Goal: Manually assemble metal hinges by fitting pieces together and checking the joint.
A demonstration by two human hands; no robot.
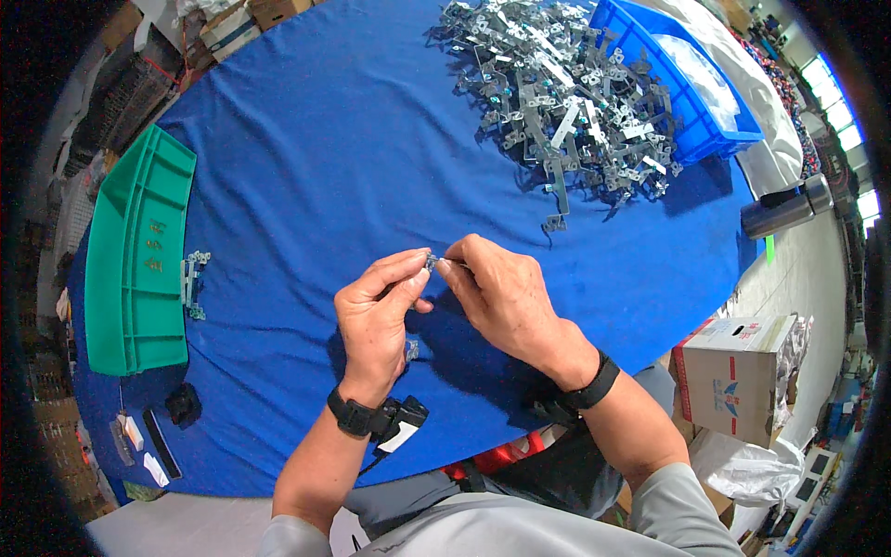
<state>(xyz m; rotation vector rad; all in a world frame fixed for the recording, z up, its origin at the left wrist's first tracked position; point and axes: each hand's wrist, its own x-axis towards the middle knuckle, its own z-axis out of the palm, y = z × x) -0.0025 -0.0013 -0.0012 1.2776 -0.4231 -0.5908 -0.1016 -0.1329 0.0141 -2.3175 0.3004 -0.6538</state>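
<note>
Near the middle of the blue-covered table, my left hand [371, 320] is closed on a small metal bracket [432, 262]. One end of it shows between the fingertips, and a metal bit [411, 350] peeks out beside the palm; whether it belongs to the same bracket I cannot tell. My right hand [510, 297] pinches at that upper end with thumb and forefinger, fingertips almost meeting the left ones. Anything smaller between those fingertips is hidden. A large heap of similar metal brackets [566, 111] lies at the far right.
A blue plastic crate [701, 139] with a clear bag stands behind the heap. On the left a green bin [139, 325] lies beside a few brackets [193, 283]. A dark metal flask [787, 206] is at the right edge, a cardboard box [733, 376] below it.
</note>
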